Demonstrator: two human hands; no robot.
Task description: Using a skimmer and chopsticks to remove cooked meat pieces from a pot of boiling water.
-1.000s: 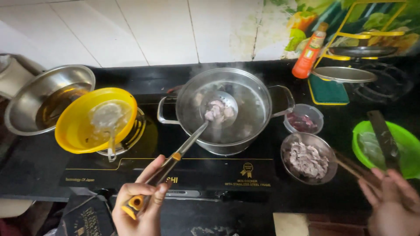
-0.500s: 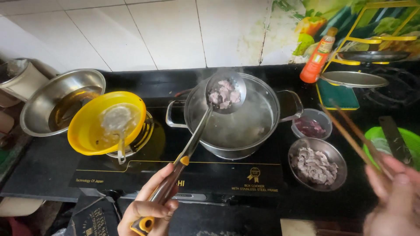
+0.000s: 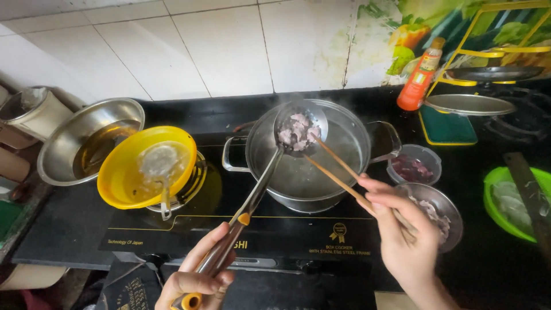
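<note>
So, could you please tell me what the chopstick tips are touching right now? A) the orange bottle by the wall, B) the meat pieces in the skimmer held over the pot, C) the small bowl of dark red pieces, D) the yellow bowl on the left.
B: the chopsticks in the right hand reach into the skimmer, held by the left hand above the steaming pot, touching the meat pieces.

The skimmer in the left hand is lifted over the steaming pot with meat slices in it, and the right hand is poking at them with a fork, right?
Not a fork. The head view shows the right hand holding chopsticks, tips at the meat slices in the skimmer. The left hand does hold it over the steaming pot.
</note>
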